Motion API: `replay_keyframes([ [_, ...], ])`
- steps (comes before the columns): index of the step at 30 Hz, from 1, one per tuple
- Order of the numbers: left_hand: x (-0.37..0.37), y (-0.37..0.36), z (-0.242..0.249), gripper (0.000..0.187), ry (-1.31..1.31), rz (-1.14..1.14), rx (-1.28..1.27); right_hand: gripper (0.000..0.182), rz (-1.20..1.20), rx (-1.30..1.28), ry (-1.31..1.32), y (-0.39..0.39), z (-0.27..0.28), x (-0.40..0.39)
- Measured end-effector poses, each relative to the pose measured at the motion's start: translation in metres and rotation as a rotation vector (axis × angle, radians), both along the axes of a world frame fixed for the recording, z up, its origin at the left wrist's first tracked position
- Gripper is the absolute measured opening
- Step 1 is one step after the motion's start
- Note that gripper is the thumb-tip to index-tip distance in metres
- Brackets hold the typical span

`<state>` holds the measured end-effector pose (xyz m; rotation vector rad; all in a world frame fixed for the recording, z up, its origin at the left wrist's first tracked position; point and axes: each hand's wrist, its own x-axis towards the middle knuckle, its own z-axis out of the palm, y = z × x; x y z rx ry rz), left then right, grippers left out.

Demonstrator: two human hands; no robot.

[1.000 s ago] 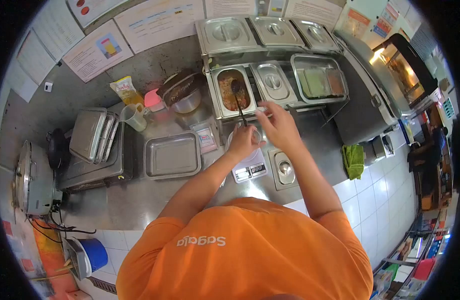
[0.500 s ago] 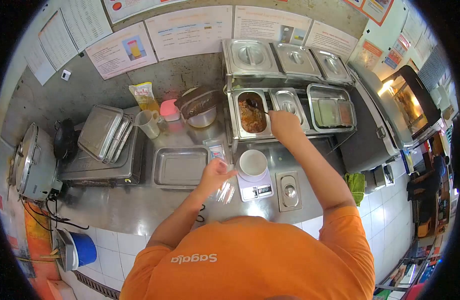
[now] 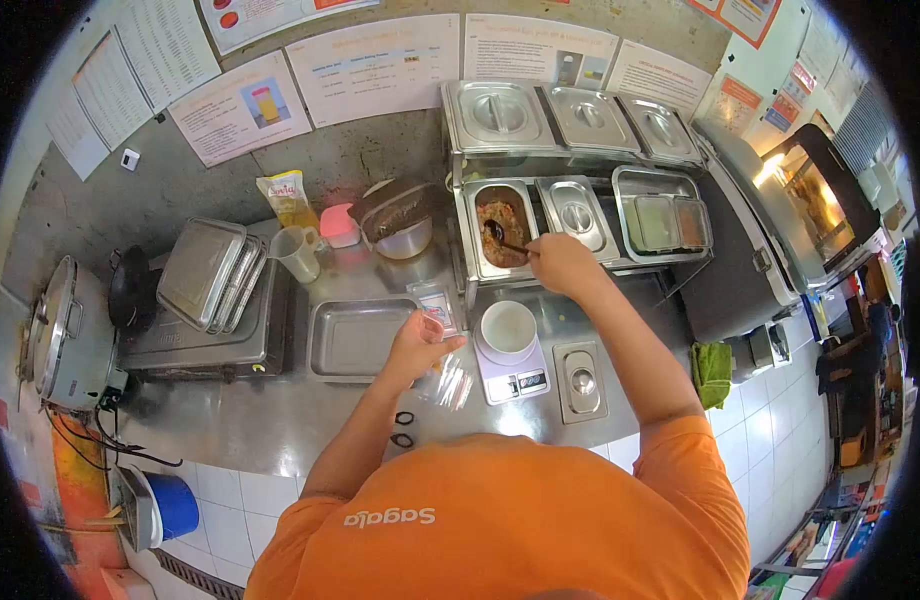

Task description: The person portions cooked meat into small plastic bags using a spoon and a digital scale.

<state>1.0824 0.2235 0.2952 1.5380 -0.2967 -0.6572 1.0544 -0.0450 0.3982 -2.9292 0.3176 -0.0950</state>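
Note:
My right hand (image 3: pixel 562 264) is closed round the handle of a dark spoon (image 3: pixel 510 245). The spoon's bowl sits in a steel food pan (image 3: pixel 476 222) holding a reddish, chunky sauce (image 3: pixel 496 214). My left hand (image 3: pixel 420 348) is curled over the counter, thumb toward the white bowl. Something clear and pinkish shows within its fingers; I cannot tell what it is. Clear plastic bags (image 3: pixel 448 386) lie just below that hand. To its right, a white bowl (image 3: pixel 508 328) stands on a lilac kitchen scale (image 3: pixel 511 378).
A bare steel tray (image 3: pixel 320 340) lies left of my left hand. Right of the scale is a small steel lid (image 3: pixel 580 384). Lidded pans (image 3: pixel 500 112) line the upper rack. Black scissors (image 3: pixel 403 430) lie by the front edge; stacked trays (image 3: pixel 202 272) stand at left.
The spoon's bowl has moved down and left in the sauce, and my right hand has lowered slightly. My left hand has shifted left, away from the bowl, and its fingers have curled.

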Motion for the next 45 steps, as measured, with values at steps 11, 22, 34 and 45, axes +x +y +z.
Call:
replay_keyframes([
  [11,0.007,-0.012,0.018,0.04,-0.235,-0.026,-0.088,0.027,0.068,0.278,-0.139,-0.022,-0.001,-0.009],
  [22,0.017,-0.027,0.051,0.046,-0.349,-0.026,-0.131,0.028,-0.092,0.292,-0.201,-0.005,-0.008,-0.02],
  [34,0.021,-0.035,0.062,0.05,-0.385,-0.048,-0.067,0.029,-0.077,0.258,-0.108,0.005,-0.01,-0.024],
  [45,0.026,-0.038,0.061,0.047,-0.44,-0.007,-0.111,0.029,-0.05,0.524,-0.191,-0.018,-0.011,-0.025],
])
